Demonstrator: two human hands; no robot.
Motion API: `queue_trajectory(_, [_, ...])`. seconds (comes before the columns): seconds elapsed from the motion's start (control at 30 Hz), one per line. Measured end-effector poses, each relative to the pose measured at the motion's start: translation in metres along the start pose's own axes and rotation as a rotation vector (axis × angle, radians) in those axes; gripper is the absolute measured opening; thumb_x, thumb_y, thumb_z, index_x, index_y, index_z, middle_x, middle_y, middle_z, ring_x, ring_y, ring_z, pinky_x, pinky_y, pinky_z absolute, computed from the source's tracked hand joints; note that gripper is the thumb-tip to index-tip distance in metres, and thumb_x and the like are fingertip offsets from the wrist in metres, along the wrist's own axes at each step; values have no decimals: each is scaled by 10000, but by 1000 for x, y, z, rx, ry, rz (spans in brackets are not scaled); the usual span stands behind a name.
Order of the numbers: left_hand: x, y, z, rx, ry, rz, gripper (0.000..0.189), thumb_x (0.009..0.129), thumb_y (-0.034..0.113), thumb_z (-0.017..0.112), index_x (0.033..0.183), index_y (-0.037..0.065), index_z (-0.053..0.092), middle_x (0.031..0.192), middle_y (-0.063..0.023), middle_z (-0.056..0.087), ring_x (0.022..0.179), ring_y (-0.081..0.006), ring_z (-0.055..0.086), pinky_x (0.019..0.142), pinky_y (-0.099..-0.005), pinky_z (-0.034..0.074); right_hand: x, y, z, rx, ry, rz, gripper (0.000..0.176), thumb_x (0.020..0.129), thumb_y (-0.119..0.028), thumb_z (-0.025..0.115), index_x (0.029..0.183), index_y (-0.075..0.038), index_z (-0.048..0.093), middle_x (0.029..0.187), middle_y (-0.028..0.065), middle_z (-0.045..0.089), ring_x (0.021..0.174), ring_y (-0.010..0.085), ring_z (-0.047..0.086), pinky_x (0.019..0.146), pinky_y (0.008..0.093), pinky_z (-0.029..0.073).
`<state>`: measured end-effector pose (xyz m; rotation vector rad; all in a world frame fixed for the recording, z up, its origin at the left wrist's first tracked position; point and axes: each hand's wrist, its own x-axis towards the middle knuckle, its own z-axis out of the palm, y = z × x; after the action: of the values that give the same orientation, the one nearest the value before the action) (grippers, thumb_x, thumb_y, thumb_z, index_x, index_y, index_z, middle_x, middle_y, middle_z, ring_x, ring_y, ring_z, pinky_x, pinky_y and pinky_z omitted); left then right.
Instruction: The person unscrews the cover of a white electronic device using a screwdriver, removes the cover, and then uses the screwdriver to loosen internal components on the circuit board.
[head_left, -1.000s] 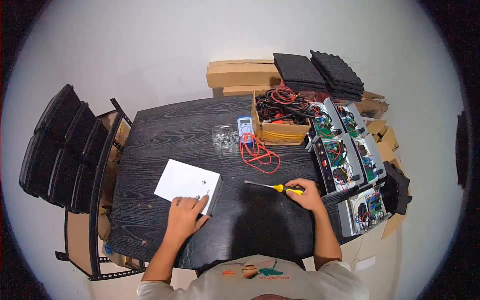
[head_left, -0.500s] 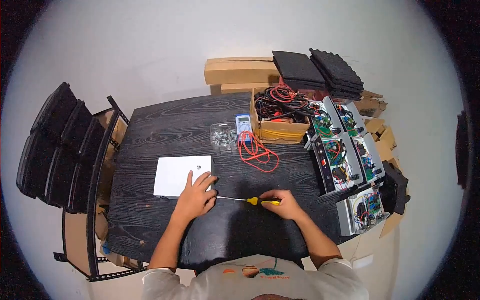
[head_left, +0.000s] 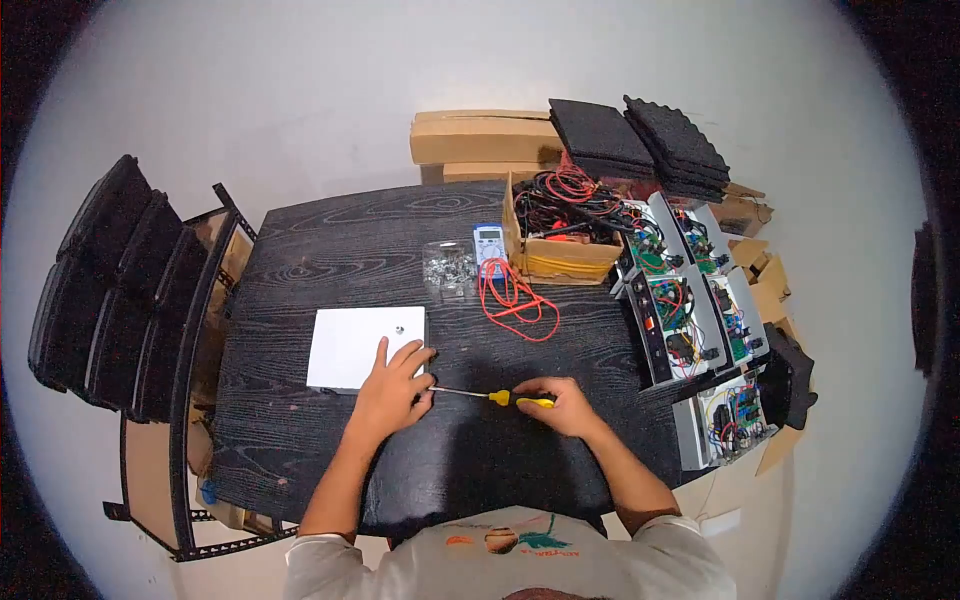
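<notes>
A flat white box [head_left: 345,345] lies on the dark tabletop, with a small round metal piece [head_left: 400,329] on its upper face. Across the box's front right corner, my left hand [head_left: 392,388] holds it, some fingers spread on top and others bent at the right edge. My right hand [head_left: 562,405] is closed around the yellow and black handle of a screwdriver [head_left: 498,398]. The shaft lies nearly level and points left. Its tip meets the box's right side close to my left fingers, which partly hide the contact.
Behind the box are a clear tray of small hardware [head_left: 450,270] and a multimeter [head_left: 489,245] with red leads [head_left: 520,310]. A cardboard box of cables [head_left: 568,262] stands farther back. Several open circuit-board units [head_left: 672,310] line the right side. A rack [head_left: 180,450] stands left.
The view has shifted slightly. Both hands stay in place, and the screwdriver keeps its tip at the box's side, its handle turned a little in my right fingers.
</notes>
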<state>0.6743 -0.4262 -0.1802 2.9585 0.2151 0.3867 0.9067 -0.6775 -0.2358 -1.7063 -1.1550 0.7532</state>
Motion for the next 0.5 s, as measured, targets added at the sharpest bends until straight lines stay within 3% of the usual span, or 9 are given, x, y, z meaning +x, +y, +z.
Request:
queue_trajectory(0.47, [0,0,0,-43,15,-13,126,813,177,769,912,102,744,1443,-95,596,1449,-321,483,1244,-688,259,5,-8,-5,52,-57,122,312,921,-184,806,1199,-44,778,1074,109,801,968,165,740,871,312,567])
queue_trajectory(0.5, [0,-1,0,-39,8,-16,130,812,179,768,915,103,746,1441,-95,598,1450,-320,482,1245,-687,258,6,-8,-6,50,-60,56,319,912,-173,812,1202,-44,775,1082,104,799,968,167,739,878,316,568])
